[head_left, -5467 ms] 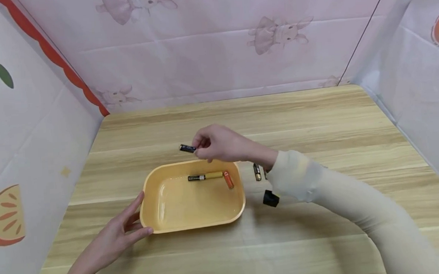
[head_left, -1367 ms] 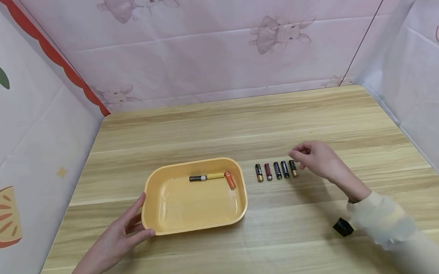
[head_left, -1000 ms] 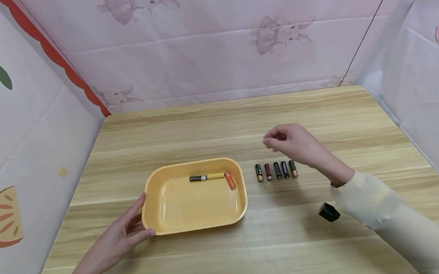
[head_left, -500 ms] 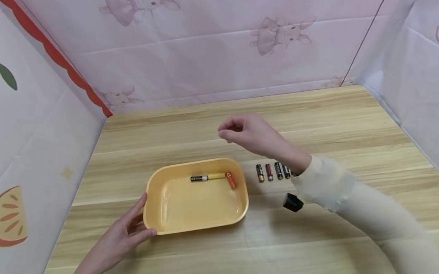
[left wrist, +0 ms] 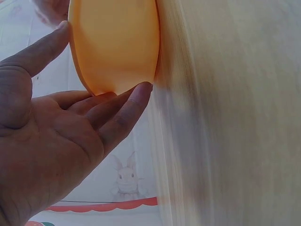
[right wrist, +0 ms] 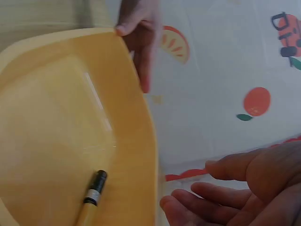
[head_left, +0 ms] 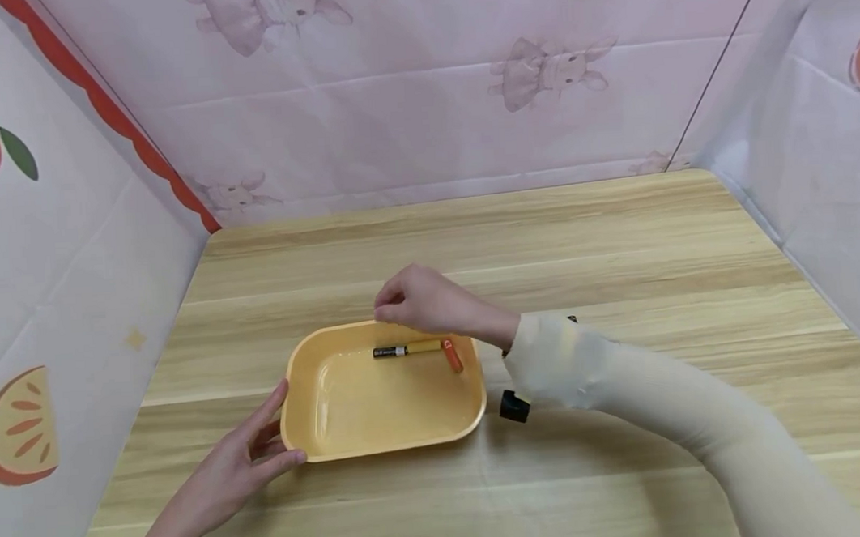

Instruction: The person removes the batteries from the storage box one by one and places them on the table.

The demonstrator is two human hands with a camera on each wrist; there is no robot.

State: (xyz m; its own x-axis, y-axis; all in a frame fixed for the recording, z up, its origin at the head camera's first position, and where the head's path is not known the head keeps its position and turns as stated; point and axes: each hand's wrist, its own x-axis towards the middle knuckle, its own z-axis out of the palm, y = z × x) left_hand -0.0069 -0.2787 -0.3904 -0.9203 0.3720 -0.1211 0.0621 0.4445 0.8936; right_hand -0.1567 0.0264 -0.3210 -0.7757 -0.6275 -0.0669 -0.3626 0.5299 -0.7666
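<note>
My left hand [head_left: 225, 478] grips the left end of a yellow plastic basin [head_left: 381, 445], its thumb and fingers spread around the rim and end wall. Inside, toward the far side, a black battery [head_left: 389, 352] with a silver band lies end to end with a yellow battery [head_left: 424, 346]. Beside them an orange battery [head_left: 451, 355] lies at an angle. Over the basin's far rim hovers my right hand [head_left: 432, 301], fingers loosely bent. The right wrist view shows nothing between that thumb and those fingers [right wrist: 202, 205].
My right sleeve [head_left: 647, 379] hides most of a row of batteries right of the basin; only one dark battery tip [head_left: 572, 319] shows. A black device [head_left: 514, 407] hangs at the right wrist. Printed cloth walls [head_left: 408, 132] border the wooden table [head_left: 582, 244].
My right hand held a dark battery above the basin, later was beside the row on the right without it, then swung left to the far rim. The left hand stays on the basin.
</note>
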